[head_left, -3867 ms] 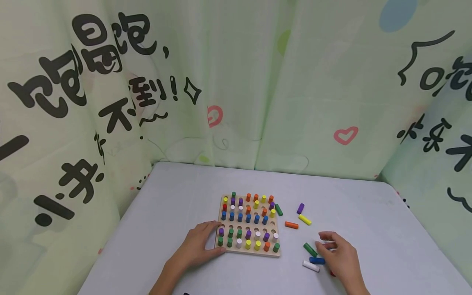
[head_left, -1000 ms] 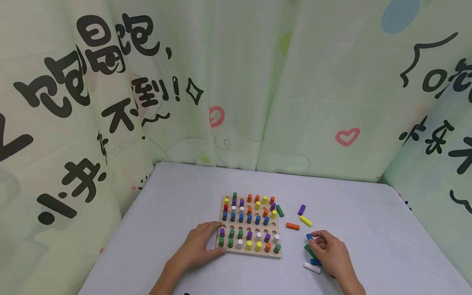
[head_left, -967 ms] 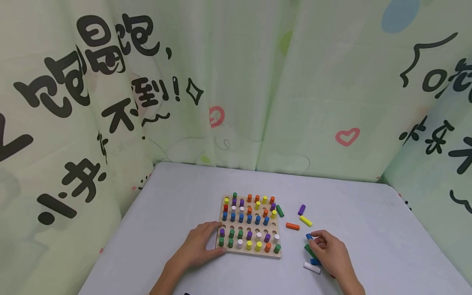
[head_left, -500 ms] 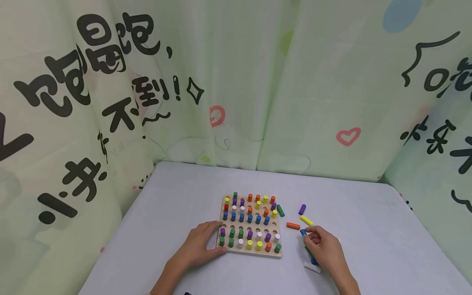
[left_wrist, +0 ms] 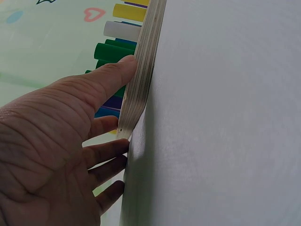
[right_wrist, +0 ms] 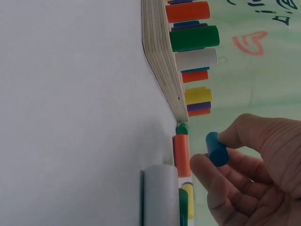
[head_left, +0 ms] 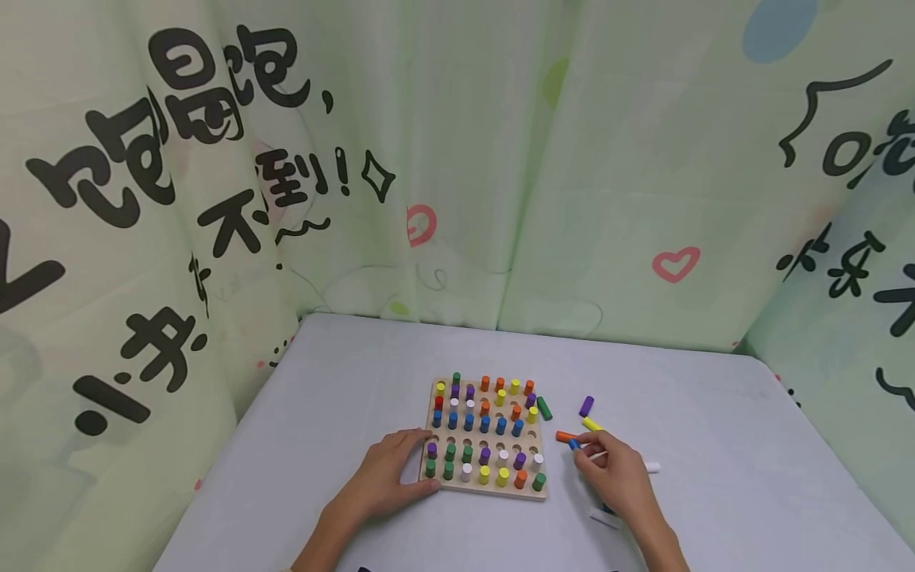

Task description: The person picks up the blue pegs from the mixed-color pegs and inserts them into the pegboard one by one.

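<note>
A wooden pegboard [head_left: 493,492] stands on the table, with rows of colored pegs upright in many of its holes. My left hand [head_left: 386,469] rests at the board's near left corner, thumb on the front edge and fingers along the left side. In the left wrist view the thumb [left_wrist: 110,75] touches the plywood edge [left_wrist: 141,70]. To the right of the board, my right hand [head_left: 618,477] pinches a blue peg [right_wrist: 217,149] between thumb and fingers. That peg is above the table, beside an orange peg [head_left: 565,437] lying there.
Loose pegs lie right of the board: a green peg [head_left: 545,408], a purple peg [head_left: 587,406], a yellow peg [head_left: 591,424] and white pegs [head_left: 605,519]. My right hand partly covers others. A patterned curtain [head_left: 457,159] surrounds the white table [head_left: 357,357].
My right hand came in among the loose pegs, took hold of a blue peg and moved it left and away from me toward the board. My left hand stayed at the corner.
</note>
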